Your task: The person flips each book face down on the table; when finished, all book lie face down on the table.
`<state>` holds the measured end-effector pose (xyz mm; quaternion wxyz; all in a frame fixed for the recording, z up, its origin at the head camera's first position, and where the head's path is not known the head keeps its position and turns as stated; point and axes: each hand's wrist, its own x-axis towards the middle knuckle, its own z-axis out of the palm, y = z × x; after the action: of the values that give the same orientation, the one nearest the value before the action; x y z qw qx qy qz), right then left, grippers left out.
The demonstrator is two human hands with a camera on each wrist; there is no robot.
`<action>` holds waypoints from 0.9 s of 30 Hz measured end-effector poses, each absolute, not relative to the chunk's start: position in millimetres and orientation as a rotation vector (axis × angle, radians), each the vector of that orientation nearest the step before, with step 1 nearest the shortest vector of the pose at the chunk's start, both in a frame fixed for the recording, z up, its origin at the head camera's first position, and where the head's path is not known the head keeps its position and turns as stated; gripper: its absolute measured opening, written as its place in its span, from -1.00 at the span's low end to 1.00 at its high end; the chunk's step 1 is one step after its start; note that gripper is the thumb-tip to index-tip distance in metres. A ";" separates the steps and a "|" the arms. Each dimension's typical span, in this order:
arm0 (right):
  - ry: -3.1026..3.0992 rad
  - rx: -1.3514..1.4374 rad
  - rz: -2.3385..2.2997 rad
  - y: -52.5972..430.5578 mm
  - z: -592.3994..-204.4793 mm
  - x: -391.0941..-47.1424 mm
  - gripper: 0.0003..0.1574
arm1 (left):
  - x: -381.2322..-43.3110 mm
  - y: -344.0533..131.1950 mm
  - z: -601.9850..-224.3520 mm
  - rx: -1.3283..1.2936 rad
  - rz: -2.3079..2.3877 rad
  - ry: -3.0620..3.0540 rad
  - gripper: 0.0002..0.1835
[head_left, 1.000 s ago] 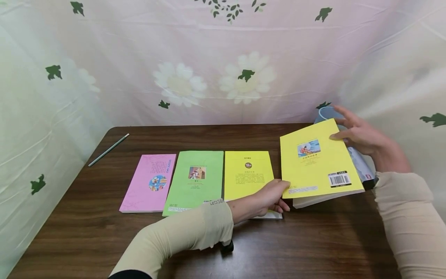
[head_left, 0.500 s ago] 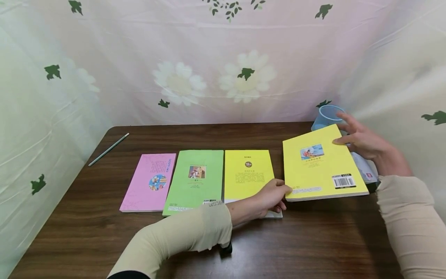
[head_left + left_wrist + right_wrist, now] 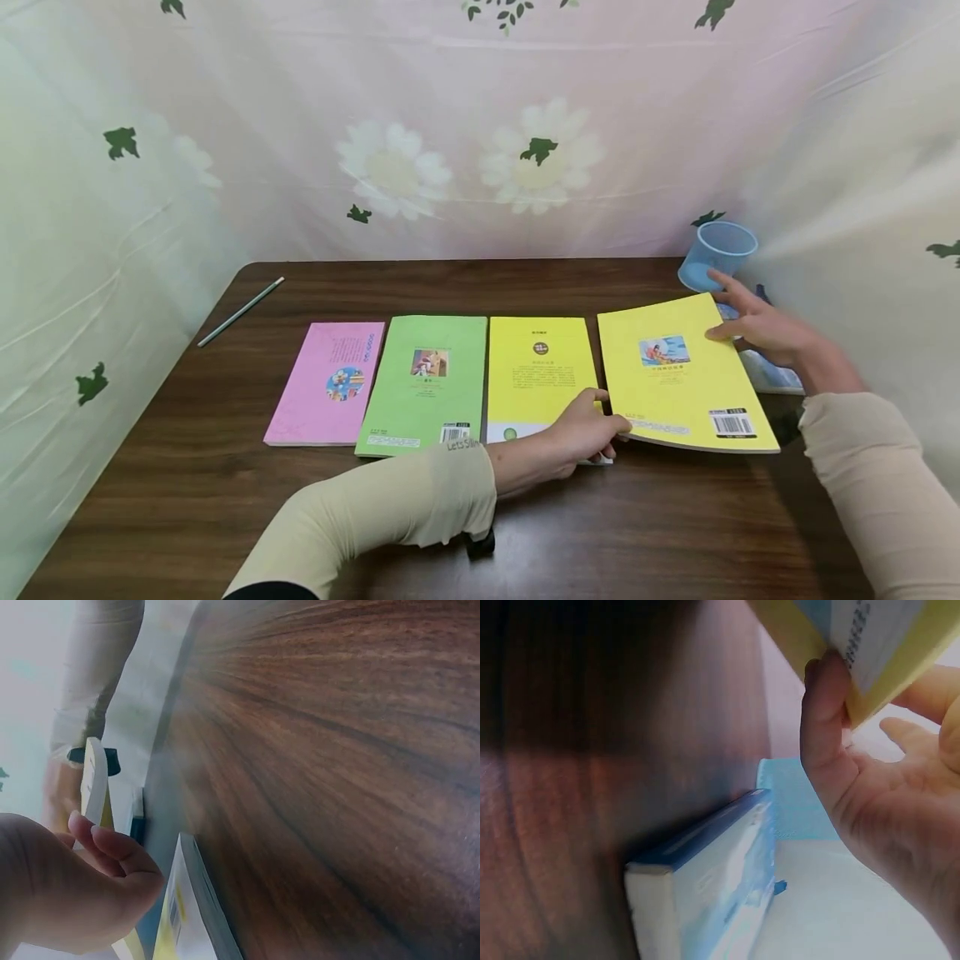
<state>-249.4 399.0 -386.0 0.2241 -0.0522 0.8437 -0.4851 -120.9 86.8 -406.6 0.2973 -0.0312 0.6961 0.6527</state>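
Observation:
A yellow book (image 3: 675,375) with a small picture and a barcode is held tilted, raised off the table at least on its right side. My right hand (image 3: 772,333) pinches its right edge, thumb on the cover and fingers underneath, as the right wrist view also shows. At its near left corner, my left hand (image 3: 581,433) grips with the thumb on top. Under that left hand lies another yellow book (image 3: 538,358), partly covered by the hand. Left of it are a green book (image 3: 427,383) and a pink book (image 3: 330,383), side by side in a row.
A blue book (image 3: 720,885) lies at the right, mostly hidden by the raised book and right hand in the head view. Behind it stands a light blue cup (image 3: 716,254). A pencil (image 3: 242,312) lies at the far left of the brown table (image 3: 420,283).
The held yellow book has come down toward the table and slightly left and nearer, with both hands still on it. More of the cup and blue book now shows.

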 end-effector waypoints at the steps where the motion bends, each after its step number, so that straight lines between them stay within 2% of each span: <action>1: 2.333 -0.134 -1.331 398.5 -387.6 -249.6 0.32 | -120.3 87.2 -407.0 -0.084 1.731 1.854 -0.34; 27: 2.370 -0.113 -1.174 388.9 -403.9 -249.4 0.26 | -112.4 86.4 -412.7 -0.023 1.613 1.859 -0.18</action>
<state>-249.4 388.9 -403.9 0.2445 -0.0416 0.8681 -0.4300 -112.4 86.4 -412.7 0.3338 -0.0088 0.7119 0.6178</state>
